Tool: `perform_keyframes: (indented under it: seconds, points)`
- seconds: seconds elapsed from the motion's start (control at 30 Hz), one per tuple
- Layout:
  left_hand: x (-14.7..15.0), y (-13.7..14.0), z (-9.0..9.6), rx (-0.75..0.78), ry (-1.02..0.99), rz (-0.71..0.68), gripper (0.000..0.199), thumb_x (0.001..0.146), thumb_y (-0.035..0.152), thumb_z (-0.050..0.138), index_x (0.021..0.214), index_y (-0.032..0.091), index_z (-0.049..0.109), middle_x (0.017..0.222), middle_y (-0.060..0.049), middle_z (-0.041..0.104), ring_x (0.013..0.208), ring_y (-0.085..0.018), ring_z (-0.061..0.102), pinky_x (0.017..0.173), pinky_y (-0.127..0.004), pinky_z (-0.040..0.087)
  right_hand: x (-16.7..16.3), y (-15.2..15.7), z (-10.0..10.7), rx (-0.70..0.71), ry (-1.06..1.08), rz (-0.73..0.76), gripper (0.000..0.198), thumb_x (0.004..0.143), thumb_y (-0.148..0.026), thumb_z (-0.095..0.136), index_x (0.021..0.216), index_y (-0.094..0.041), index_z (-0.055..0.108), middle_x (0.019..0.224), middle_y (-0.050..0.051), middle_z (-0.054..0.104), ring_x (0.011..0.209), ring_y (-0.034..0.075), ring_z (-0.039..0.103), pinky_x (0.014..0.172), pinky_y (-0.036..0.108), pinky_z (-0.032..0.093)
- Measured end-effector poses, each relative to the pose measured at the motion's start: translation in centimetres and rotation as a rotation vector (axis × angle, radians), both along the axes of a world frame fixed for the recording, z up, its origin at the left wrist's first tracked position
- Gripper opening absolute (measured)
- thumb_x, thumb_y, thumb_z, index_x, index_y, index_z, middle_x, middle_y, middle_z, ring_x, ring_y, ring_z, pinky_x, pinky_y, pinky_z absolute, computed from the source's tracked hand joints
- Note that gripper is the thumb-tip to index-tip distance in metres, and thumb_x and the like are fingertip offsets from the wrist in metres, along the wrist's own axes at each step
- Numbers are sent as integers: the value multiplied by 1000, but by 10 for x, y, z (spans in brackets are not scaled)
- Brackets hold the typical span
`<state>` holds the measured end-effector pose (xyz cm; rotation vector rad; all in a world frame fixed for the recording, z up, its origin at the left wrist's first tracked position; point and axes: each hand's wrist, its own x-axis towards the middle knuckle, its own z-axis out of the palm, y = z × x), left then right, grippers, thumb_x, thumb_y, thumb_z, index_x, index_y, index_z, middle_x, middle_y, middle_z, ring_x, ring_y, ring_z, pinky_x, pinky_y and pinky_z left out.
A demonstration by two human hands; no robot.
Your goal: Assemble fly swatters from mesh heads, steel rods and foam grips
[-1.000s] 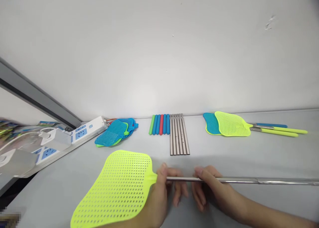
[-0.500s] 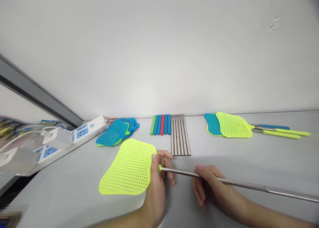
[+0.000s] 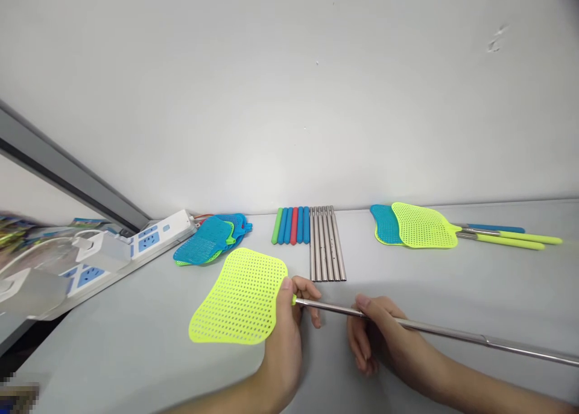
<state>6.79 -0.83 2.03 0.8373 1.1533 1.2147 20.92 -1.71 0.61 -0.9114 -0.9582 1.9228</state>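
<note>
Gripped at the neck of its yellow-green mesh head, a fly swatter point(image 3: 239, 298) is held by my left hand point(image 3: 286, 326), thumb on the mesh edge. Its shiny telescopic metal rod point(image 3: 443, 328) stretches to the right and runs out of view at the right edge. My right hand point(image 3: 382, 335) pinches this rod partway along, thumb on top and fingers curled beneath. Beyond my hands lie a row of metal rods point(image 3: 326, 245) and, beside them, a row of blue, green and red handle grips point(image 3: 291, 226).
Blue and green swatter heads point(image 3: 208, 240) are piled at the left, next to a white power strip point(image 3: 160, 236) with plugs in it. At the right lie several swatters with handles point(image 3: 427, 226). A white wall point(image 3: 289, 100) rises behind the grey table point(image 3: 136, 341).
My left hand and the yellow-green swatter head have shifted slightly right and up, a little closer to my right hand. My right hand stays nearly in place on the rod.
</note>
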Motion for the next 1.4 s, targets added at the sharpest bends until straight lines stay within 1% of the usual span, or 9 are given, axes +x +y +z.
perform_keyframes:
  seconds: [0.23,0.43,0.67,0.9,1.17,1.4]
  points:
    - [1,-1,1,24,-58,-20,40,89,34,26,62,17,51,47,3,37,48,-10,36,55,-23,32,-1,-1,-2,21,-13,12,57,82,-52,35,43,-13,49,40,3,51,35,8,43,39,20,35]
    - [3,3,5,83,-74,30,30,88,32,32,69,17,50,45,4,38,44,-9,34,50,-22,31,0,-1,-1,12,-34,16,57,83,-51,35,43,-13,49,40,2,50,35,8,43,40,20,34]
    - [0,0,-1,5,-72,-55,38,88,37,28,62,17,47,44,4,36,45,-10,34,50,-22,30,0,0,-3,15,3,9,58,83,-52,34,43,-13,48,40,2,50,35,8,43,39,21,34]
    - [1,-1,0,4,-9,-64,42,88,38,27,57,17,45,44,2,37,47,-11,34,54,-24,30,1,0,-4,4,27,1,58,84,-51,32,43,-13,49,41,3,51,36,9,44,39,21,35]
    - [0,0,-1,14,-7,-88,42,88,38,25,56,18,45,44,2,38,48,-12,33,54,-24,30,0,1,-5,12,32,-9,59,85,-50,30,43,-13,49,40,3,51,36,9,44,39,21,34]
    - [1,3,0,0,-15,-108,45,88,38,23,54,18,44,42,2,37,46,-11,34,54,-25,30,1,3,-3,75,12,96,63,84,-54,28,45,-12,51,42,3,52,37,8,44,41,21,35]
